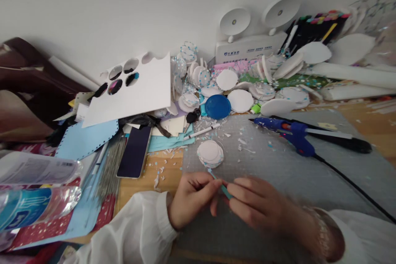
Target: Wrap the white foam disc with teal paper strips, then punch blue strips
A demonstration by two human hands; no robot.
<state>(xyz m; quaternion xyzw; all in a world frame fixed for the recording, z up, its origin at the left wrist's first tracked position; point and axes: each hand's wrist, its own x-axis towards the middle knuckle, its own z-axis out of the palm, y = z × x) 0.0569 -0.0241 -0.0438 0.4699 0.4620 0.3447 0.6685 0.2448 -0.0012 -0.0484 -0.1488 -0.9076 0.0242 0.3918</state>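
Observation:
My left hand (194, 196) and my right hand (258, 202) meet over the grey mat, below the middle of the view. Between their fingertips runs a thin teal strip (225, 192), pinched by both hands. Its upper end, by my left thumb, shows a small light blue tip. Just above my left hand, a small stack of white discs (210, 153) with blue bits at the edge lies on the grey mat (244, 132). My other left fingers are curled under.
A blue glue gun (289, 134) with its black cord lies at the right. Behind are piled white discs (241, 101), a blue round lid (218, 107) and a white board with holes (145, 90). A phone (134, 152) and bottles (40, 206) are at the left.

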